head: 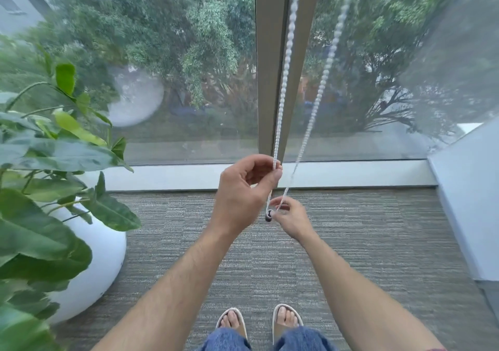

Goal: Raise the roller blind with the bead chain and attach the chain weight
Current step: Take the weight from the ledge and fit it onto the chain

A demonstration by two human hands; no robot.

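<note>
Left hand (244, 188) pinches bead chain (286, 61) strand by window frame (270, 53), likely steadying loop; right hand (287, 217) below pinches loop bottom beside small dark chain weight (268, 216), probably for attaching

Bead chain (286, 61) hangs in two strands in front of window frame post (272, 53). Left hand (244, 188) above right hand (287, 217), both on the chain. Potted plant (62, 188) on carpet (378, 229), far left. Wall (469, 188) right.
</note>
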